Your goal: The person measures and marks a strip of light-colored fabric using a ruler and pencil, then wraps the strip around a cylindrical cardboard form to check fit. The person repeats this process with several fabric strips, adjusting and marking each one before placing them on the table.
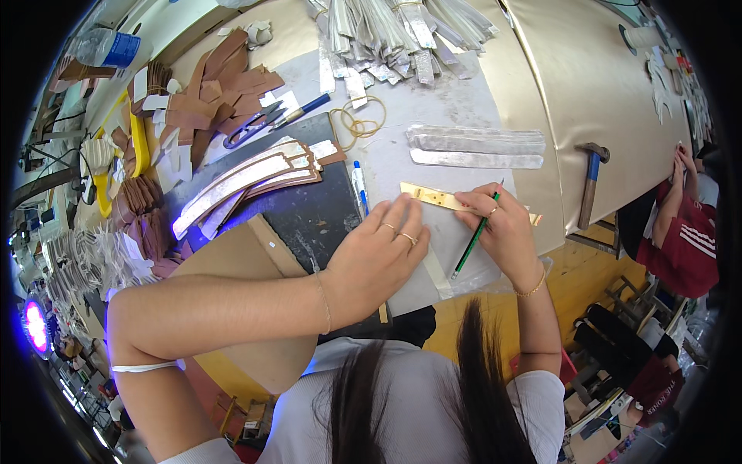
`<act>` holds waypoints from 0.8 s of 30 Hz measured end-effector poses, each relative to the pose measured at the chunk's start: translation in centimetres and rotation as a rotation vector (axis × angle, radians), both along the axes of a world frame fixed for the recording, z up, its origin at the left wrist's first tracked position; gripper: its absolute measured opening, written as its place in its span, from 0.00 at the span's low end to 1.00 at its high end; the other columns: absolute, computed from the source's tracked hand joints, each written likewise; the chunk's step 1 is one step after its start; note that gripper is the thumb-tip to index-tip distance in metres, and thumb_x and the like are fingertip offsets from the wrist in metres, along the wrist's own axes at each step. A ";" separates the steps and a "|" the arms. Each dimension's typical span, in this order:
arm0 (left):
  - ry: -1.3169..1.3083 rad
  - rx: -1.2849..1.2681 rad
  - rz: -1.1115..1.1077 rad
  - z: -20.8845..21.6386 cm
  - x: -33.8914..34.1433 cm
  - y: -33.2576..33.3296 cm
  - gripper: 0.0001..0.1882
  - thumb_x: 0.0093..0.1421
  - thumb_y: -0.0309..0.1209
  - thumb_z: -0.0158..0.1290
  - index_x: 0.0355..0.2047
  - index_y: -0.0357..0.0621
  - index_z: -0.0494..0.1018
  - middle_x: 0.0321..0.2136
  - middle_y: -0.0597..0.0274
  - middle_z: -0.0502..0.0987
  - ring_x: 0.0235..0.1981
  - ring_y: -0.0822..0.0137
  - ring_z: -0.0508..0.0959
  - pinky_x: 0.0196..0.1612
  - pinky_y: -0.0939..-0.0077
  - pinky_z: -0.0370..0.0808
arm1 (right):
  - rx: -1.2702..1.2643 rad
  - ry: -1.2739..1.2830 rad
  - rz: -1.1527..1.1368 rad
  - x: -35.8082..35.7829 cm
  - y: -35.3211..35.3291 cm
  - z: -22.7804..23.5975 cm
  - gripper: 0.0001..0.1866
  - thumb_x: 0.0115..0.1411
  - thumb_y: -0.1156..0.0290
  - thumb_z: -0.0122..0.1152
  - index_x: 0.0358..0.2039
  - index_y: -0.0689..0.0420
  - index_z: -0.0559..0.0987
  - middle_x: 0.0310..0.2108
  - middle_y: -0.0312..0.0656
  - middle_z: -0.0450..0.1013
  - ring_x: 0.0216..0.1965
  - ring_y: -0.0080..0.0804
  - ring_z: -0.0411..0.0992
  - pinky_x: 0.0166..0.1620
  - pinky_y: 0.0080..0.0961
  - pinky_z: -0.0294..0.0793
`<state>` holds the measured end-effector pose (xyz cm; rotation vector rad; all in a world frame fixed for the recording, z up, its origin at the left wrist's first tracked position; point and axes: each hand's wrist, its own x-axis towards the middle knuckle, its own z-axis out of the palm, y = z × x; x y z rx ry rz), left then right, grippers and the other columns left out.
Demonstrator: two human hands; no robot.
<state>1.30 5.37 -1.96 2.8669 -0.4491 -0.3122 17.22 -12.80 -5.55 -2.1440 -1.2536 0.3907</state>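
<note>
A yellow strip template [433, 196] with small holes lies on the grey work sheet. My left hand [379, 251] rests flat beside its left end, fingers stretched out and fingertips touching its lower edge; the thumb is hidden. Over the strip's right part, my right hand [498, 224] is closed around a green pencil [470, 249]. The pencil slants, one end pointing down toward me and the other showing above the fingers. Just beyond the template sits a stack of silvery-grey strips [475, 147]. A blue and white pen [359, 185] lies left of the template.
Brown-edged curved strips [255, 182] lie on a dark board [309, 224]. Blue-handled scissors [255, 127], rubber bands [359, 124] and brown pieces [220, 89] are farther left. Grey strip bundles [379, 31] lie at the back, a hammer [591, 182] at right. Another person's hands [682, 166] show at far right.
</note>
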 end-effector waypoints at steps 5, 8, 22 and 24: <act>-0.031 -0.061 -0.004 -0.9 0.6 0.2 0.26 0.57 0.31 0.49 0.58 0.44 0.66 0.63 0.38 0.58 0.63 0.43 0.62 0.64 0.56 0.60 | -0.013 -0.019 -0.009 -0.1 0.0 0.0 0.15 0.49 0.80 0.70 0.40 0.57 0.81 0.32 0.41 0.75 0.31 0.33 0.76 0.32 0.26 0.77; -0.018 -0.059 -0.002 -1.2 0.5 0.3 0.26 0.57 0.31 0.49 0.59 0.46 0.66 0.63 0.38 0.58 0.63 0.42 0.62 0.64 0.55 0.60 | -0.013 -0.007 -0.030 -0.3 0.1 0.0 0.15 0.49 0.78 0.69 0.39 0.56 0.81 0.31 0.40 0.74 0.30 0.34 0.75 0.32 0.28 0.75; 0.084 -0.035 -0.005 -1.1 1.2 0.4 0.26 0.57 0.29 0.51 0.57 0.45 0.67 0.63 0.36 0.59 0.63 0.42 0.61 0.64 0.55 0.60 | 0.064 -0.193 -0.059 -0.2 0.7 1.5 0.19 0.54 0.74 0.66 0.47 0.56 0.77 0.34 0.40 0.72 0.37 0.36 0.71 0.42 0.30 0.70; 0.093 -0.062 -0.019 -0.9 1.3 0.5 0.24 0.59 0.31 0.50 0.56 0.40 0.67 0.62 0.35 0.60 0.65 0.41 0.60 0.65 0.54 0.57 | 0.206 0.076 -0.286 -0.8 -0.1 1.8 0.19 0.57 0.73 0.65 0.49 0.59 0.74 0.35 0.40 0.72 0.39 0.33 0.70 0.45 0.29 0.68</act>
